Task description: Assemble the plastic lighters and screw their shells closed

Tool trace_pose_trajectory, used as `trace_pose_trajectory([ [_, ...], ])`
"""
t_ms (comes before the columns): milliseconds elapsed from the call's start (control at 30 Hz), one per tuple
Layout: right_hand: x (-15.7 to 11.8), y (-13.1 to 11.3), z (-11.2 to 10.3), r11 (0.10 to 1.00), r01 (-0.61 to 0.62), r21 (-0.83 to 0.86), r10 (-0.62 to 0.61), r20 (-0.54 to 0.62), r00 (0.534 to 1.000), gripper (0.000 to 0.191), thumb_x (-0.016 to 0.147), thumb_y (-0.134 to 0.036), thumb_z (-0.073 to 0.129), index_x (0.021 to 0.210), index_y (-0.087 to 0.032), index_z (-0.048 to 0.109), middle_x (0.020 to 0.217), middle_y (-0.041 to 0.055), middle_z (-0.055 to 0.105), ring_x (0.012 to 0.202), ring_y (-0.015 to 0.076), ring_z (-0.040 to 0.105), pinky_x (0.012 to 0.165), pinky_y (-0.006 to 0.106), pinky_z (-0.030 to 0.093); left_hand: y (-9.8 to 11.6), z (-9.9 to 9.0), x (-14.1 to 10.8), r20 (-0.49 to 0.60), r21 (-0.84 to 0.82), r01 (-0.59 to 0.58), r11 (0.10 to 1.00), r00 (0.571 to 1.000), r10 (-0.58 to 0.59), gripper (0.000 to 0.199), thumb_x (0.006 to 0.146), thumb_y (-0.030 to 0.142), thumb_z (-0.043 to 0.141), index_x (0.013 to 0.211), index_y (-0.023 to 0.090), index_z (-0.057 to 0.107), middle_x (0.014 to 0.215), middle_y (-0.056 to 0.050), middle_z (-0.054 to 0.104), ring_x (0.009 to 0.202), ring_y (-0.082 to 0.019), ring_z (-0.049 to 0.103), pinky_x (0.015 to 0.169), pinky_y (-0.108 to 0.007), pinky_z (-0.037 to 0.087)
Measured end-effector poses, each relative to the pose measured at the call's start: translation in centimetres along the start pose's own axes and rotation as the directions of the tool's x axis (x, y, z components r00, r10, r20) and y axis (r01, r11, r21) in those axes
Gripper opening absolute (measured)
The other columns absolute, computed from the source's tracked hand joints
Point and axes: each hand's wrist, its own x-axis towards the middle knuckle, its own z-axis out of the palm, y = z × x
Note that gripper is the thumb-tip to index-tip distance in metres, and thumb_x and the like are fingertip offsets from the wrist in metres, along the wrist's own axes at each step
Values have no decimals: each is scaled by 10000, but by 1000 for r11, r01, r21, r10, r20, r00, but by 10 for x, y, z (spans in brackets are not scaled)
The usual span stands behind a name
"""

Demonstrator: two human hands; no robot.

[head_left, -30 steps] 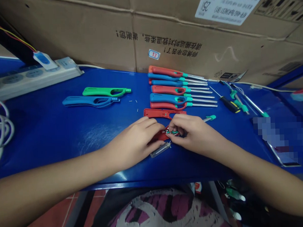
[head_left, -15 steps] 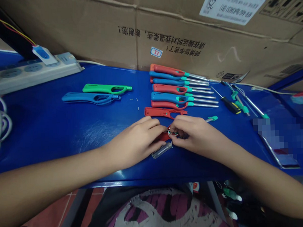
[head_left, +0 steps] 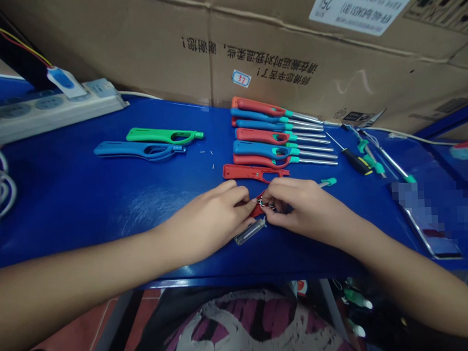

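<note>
red casing (head_left: 257, 210) in left hand (head_left: 220, 215)

Bare forearms (head_left: 106, 267), patterned garment (head_left: 231, 326)

The fingers (head_left: 239, 195) are uncovered too. Below the near edge of the desk (head_left: 294, 260), the garment is seen in purple, marked with looping grey bands and black streaks.

Small assembly workshop, by the look: glossy blue tabletop (head_left: 81, 201), row of red and blue plastic lighters with long metal barrels (head_left: 260, 135), opened red plastic half-shell (head_left: 238, 172), black-and-yellow-handled screwdriver (head_left: 356, 162), white plastic power strip (head_left: 28, 121).
</note>
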Motion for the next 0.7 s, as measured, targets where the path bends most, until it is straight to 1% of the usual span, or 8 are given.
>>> trace_pose_trajectory([
  [167, 0, 1, 1, 1000, -13, 17, 13, -1, 1000, 120, 797, -66, 646, 863, -163, 623, 738, -9, 572, 650, 111, 531, 603, 215, 416, 2, 3, -1, 24, 114, -23, 993, 1000, 20, 337, 1058, 306, 418, 1132, 115, 685, 940, -81, 577, 888, -238, 521, 782, -374, 515],
  [300, 0, 1, -1, 1000, 4, 15, -4, 20, 1000, 96, 818, -79, 637, 864, -163, 628, 734, -5, 577, 651, 113, 537, 602, 218, 421, 1, 5, -2, 25, 158, -43, 986, 999, 40, 319, 1059, 299, 421, 1130, 123, 677, 938, -76, 565, 887, -229, 511, 770, -359, 501],
  [533, -1, 3, -3, 998, 29, 60, -30, 7, 1000, 102, 846, -90, 614, 901, -171, 642, 729, -5, 611, 642, 108, 565, 612, 215, 449, 0, 4, -2, 15, 184, -51, 982, 999, 49, 294, 1055, 290, 440, 1095, 134, 686, 936, -73, 563, 886, -220, 502, 764, -345, 488],
  [700, -1, 4, -3, 997, 46, 63, -46, -15, 999, 105, 852, -87, 603, 901, -166, 650, 724, -3, 608, 638, 107, 563, 610, 214, 450, 2, 2, -1, 29, 148, -36, 988, 999, 32, 303, 1054, 290, 439, 1095, 131, 693, 949, -76, 573, 894, -227, 508, 776, -357, 498],
])
